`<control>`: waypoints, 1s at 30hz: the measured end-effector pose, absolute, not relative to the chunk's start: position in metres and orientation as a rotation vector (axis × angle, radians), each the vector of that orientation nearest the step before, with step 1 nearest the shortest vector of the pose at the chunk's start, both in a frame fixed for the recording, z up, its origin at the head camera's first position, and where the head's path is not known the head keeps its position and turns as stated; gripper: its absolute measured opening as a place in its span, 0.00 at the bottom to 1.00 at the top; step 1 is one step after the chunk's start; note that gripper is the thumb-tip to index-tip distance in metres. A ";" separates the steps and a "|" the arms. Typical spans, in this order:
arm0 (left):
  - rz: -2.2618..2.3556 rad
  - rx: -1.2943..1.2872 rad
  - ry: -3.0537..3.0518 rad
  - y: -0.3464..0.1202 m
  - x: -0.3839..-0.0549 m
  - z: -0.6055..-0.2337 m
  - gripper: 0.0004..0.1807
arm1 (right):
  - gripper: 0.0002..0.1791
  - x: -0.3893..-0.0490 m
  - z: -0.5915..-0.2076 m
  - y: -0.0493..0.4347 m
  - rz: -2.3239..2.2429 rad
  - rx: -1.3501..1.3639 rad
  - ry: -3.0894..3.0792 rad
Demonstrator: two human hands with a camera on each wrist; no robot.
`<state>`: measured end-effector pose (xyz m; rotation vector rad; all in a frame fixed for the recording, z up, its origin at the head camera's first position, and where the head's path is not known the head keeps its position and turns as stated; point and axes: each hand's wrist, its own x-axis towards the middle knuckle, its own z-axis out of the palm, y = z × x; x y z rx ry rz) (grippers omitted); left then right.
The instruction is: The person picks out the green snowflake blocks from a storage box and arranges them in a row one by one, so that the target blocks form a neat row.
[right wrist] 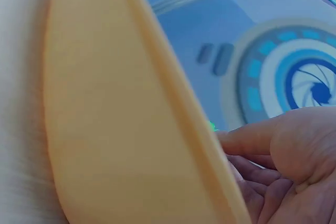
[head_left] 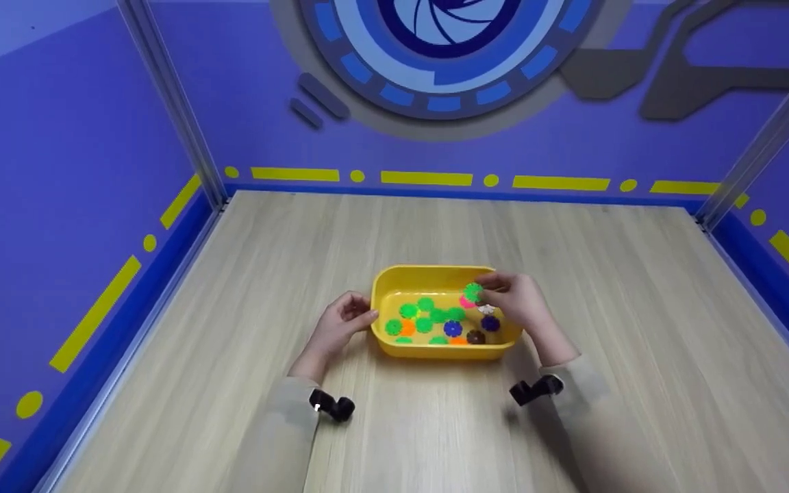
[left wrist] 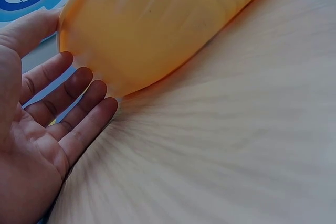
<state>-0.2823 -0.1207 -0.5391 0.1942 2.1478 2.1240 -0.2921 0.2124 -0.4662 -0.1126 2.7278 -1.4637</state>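
Yellow all over, the tub (head_left: pixel 446 352) sits on the pale wooden table (head_left: pixel 264 274) in the head view, between my two hands. My left hand (head_left: pixel 338 323) holds its left end, thumb at the rim, fingers bent against the outside. My right hand (head_left: pixel 522 301) is over the right end, thumb and fingers pinching a green disc (head_left: pixel 473 292) above the tub's floor. Just below that shows a pink disc (head_left: pixel 466 302), partly covered, with a white disc (head_left: pixel 486 310) close to my fingertips. Two blue discs (head_left: pixel 453 329), a brown disc (head_left: pixel 476 337), orange discs (head_left: pixel 407 328) and other green discs (head_left: pixel 424 324) lie in the tub, most of the green ones left and middle.

From the left wrist, I see the tub's outer side. My four left fingers are slightly spread, their tips at that side, and the thumb reaches the rim, its tip hidden.

From the right wrist, the tub's side hides most of what I pinch; only a sliver of green shows by my thumb. The other right fingers are partly hidden, and I cannot tell whether they press together.
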 end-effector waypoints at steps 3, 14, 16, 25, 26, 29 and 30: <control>2.134 0.206 2.126 -0.120 -0.283 -0.539 0.15 | 0.15 -0.288 -0.464 0.222 -1.505 -0.043 2.679; 2.148 0.194 2.111 -0.119 -0.284 -0.539 0.17 | 0.22 -0.287 -0.456 0.257 -1.579 0.102 2.629; 2.147 0.183 2.119 -0.119 -0.283 -0.539 0.17 | 0.22 -0.288 -0.456 0.263 -1.606 0.115 2.620; 2.148 0.172 2.121 -0.120 -0.283 -0.540 0.16 | 0.22 -0.291 -0.465 0.287 -1.723 0.108 2.616; 2.145 0.170 2.124 -0.120 -0.283 -0.540 0.16 | 0.23 -0.291 -0.466 0.290 -1.729 0.108 2.614; 2.141 0.170 2.128 -0.120 -0.283 -0.540 0.16 | 0.23 -0.293 -0.472 0.298 -1.754 0.129 2.595; 2.144 0.170 2.126 -0.120 -0.283 -0.540 0.16 | 0.23 -0.294 -0.474 0.300 -1.754 0.139 2.590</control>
